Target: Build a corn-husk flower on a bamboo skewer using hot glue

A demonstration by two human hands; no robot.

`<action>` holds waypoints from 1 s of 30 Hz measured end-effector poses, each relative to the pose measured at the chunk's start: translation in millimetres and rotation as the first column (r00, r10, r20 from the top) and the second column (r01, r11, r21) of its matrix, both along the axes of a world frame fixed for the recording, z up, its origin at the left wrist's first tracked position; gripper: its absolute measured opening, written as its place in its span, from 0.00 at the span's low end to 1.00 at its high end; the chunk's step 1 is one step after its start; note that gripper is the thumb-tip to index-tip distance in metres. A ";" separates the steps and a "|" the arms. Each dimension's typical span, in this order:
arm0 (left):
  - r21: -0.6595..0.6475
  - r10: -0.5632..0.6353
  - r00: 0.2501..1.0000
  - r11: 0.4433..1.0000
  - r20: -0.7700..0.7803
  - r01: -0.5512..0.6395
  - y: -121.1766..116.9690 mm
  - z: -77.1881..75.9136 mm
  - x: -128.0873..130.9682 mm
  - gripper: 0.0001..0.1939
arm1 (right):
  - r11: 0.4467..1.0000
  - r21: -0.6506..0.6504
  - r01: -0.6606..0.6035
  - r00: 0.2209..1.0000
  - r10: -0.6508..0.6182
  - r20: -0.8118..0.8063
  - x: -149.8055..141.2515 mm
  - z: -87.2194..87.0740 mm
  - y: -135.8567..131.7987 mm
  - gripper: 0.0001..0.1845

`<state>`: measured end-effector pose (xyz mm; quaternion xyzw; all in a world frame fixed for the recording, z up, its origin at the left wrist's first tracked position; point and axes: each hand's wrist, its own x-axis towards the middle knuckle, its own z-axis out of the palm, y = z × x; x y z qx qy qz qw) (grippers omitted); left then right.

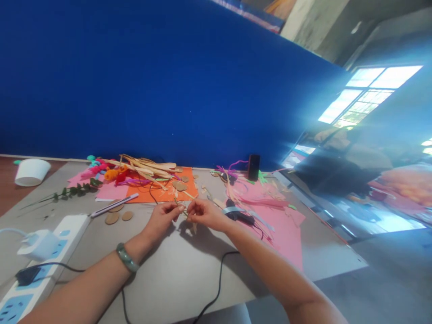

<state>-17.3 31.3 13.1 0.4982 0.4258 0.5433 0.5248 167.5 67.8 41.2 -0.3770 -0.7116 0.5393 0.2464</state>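
My left hand point(166, 215) and my right hand point(207, 214) are close together above the middle of the table. Each is closed in a pinch on a thin green stem point(184, 212), which runs between the fingertips. A small pale piece point(194, 228) hangs under my right fingers; what it is, I cannot make out. Just beyond the hands lies an orange sheet point(140, 195) with pale dried strips point(148, 166) and round brown discs point(179, 186) on it. To the right, a black glue gun point(243, 218) rests on pink paper point(286, 240).
A white power strip point(76, 225) with plugs is at left; a black cord point(220, 274) crosses the table's front. Also around are a pen-like tool point(114, 205), a leafy sprig point(76, 191), a white cup point(32, 172) and a dark upright box point(254, 167). Behind stands a blue partition point(151, 81).
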 end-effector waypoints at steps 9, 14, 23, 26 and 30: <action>-0.074 -0.003 0.997 0.997 0.074 0.008 1.0 -1.9 0.3 0.11 | 0.990 0.046 0.136 0.990 -0.134 -0.037 -2.0 -12.9 -8.2 0.15; -0.131 -0.055 0.996 0.989 0.067 0.063 -1.8 -6.9 2.8 0.14 | 0.987 0.113 0.118 0.993 -0.116 -0.021 -8.4 -20.3 -16.6 0.13; -0.210 -0.001 0.980 0.977 0.199 0.044 1.5 -11.0 -0.4 0.14 | 0.815 0.570 0.106 0.471 -0.546 0.693 84.4 38.7 31.5 0.09; -0.241 -0.012 0.981 0.969 0.192 0.059 0.7 -11.9 -0.9 0.17 | 0.825 0.550 0.133 0.398 -0.552 0.733 109.3 45.4 38.9 0.10; -0.246 -0.009 0.985 0.968 0.175 0.052 1.1 -14.3 -2.1 0.14 | 0.881 0.469 0.054 0.448 -0.441 0.778 109.2 44.5 31.4 0.08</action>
